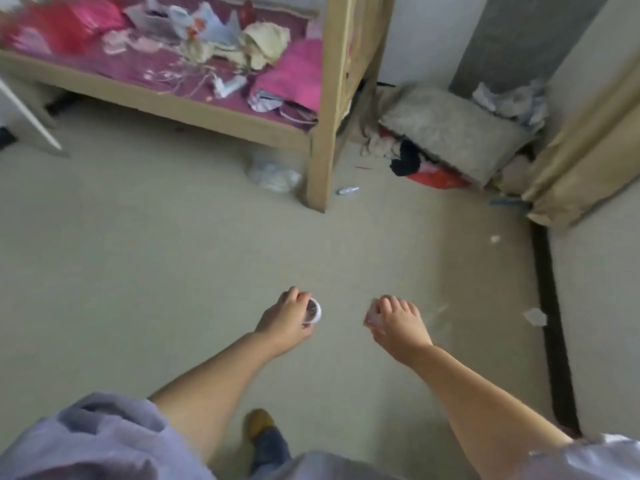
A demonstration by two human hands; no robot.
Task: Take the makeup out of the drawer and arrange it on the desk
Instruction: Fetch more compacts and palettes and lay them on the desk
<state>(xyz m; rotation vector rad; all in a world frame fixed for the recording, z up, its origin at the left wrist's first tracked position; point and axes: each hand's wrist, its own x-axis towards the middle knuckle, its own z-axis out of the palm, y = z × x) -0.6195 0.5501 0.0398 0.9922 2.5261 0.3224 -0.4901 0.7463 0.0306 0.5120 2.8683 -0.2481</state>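
Note:
My left hand (287, 315) is closed around a small round white jar (312, 311) with a dark mark on its face, held out over the floor. My right hand (394, 322) grips a small pale, clear-looking item (371, 318) that is mostly hidden under the fingers; what it is cannot be told. Both arms stretch forward at about the same height, a hand's width apart. No drawer or desk is in view.
A wooden bed frame (320, 140) with a pink mattress strewn with clothes and papers stands ahead. A grey cushion (450, 129) and a pile of clothes lie at the right by a beige curtain (585, 143). A plastic bag (273, 174) and paper scraps (535, 317) litter the floor.

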